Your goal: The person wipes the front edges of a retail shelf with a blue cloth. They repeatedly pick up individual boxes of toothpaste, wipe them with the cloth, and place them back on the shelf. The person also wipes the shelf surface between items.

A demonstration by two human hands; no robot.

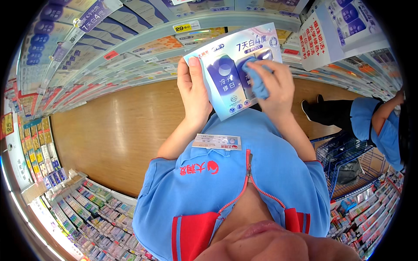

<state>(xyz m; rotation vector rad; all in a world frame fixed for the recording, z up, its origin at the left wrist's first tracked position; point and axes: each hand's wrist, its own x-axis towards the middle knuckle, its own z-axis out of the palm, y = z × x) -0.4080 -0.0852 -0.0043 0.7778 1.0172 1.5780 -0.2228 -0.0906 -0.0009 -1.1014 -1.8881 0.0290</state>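
A flat, glossy white and purple product box (225, 76), printed with pictures of purple-topped packs, is held tilted in front of my chest. My left hand (195, 86) grips its left edge, with the thumb on the front face and the fingers behind. In my right hand (277, 84) is a bunched blue cloth (258, 80), pressed against the right part of the box's printed face. The cloth and fingers hide some of the print there.
Store shelves (156, 29) packed with boxed goods and price tags run ahead. A white display card (339, 36) juts out at upper right. A co-worker in a blue shirt (362, 114) stands at right beside a blue wire shopping cart (346, 163). Stocked shelves (98, 222) lie behind me.
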